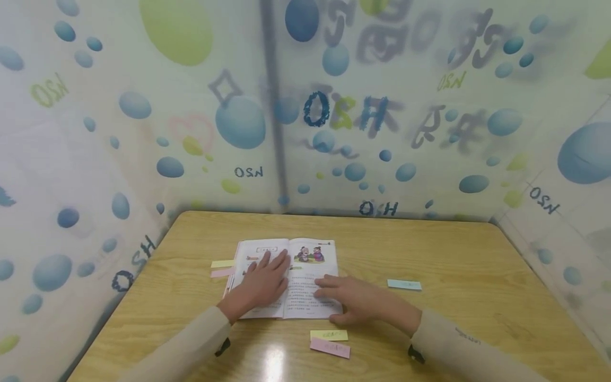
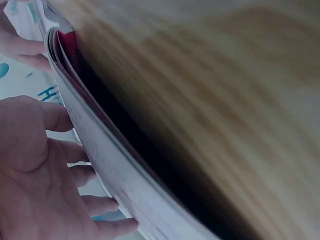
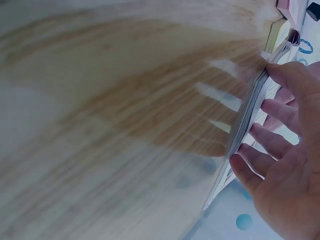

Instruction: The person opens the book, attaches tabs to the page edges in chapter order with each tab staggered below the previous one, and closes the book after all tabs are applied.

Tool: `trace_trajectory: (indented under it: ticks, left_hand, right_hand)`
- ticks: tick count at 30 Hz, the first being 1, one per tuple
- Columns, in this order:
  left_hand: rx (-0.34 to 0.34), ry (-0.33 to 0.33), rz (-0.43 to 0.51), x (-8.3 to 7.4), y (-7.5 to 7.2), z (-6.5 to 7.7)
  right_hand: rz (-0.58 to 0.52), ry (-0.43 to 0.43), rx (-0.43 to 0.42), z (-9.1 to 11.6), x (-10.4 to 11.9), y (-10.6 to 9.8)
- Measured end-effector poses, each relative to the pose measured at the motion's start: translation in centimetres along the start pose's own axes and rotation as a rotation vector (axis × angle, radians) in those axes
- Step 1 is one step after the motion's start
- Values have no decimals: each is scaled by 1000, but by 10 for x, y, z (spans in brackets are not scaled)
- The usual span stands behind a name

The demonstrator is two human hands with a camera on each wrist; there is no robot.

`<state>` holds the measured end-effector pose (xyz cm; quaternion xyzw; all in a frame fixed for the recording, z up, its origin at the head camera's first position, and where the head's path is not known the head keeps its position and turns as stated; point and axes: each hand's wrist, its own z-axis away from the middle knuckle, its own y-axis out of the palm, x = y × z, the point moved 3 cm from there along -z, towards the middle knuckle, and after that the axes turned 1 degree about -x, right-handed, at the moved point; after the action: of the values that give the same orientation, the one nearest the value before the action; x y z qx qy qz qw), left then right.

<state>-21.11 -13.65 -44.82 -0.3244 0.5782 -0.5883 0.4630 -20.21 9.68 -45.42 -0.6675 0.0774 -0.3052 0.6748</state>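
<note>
An open book [image 1: 305,305] lies on the wooden table, text on both pages and a coloured cartoon of two figures at the top of the right one. My left hand [image 1: 261,281] rests flat on the left page, fingers straight and pointing toward the spine. Over the right page's outer edge reaches my right hand [image 1: 355,300], fingers extended onto the text and thumb near the lower corner. In the right wrist view the fingertips of this hand [image 3: 290,165] touch the page edge. The left wrist view shows the left hand [image 2: 35,175] spread against the page.
Yellow [image 1: 222,263] and pink strips [image 1: 222,272] stick out at the book's left edge. In front of the book lie a yellow pad [image 1: 329,335] and a pink pad [image 1: 330,348], both with handwriting. A blue strip [image 1: 404,285] lies to the right. Patterned curtains [image 1: 406,132] surround the table.
</note>
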Motion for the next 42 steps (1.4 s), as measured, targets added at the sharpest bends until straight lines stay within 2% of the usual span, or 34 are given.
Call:
trace_trajectory:
  ticks: [5,9,22,34,42]
  left_hand:
    - [27,-72,-32,-3,2,-13]
    - [53,-128,-18,-5,2,-23]
    - [87,-207,-19,0,-1,-41]
    - [51,-204,-31,9,4,-51]
    - [58,-185,-8,7,2,-47]
  right_hand:
    - [16,-7,-13,1,2,2]
    - [34,-6,-17,2,5,1]
    - [44,13,-4,3,7,-1]
    - [2,34,24,1,0,-2]
    - [10,48,39,1,1,-1]
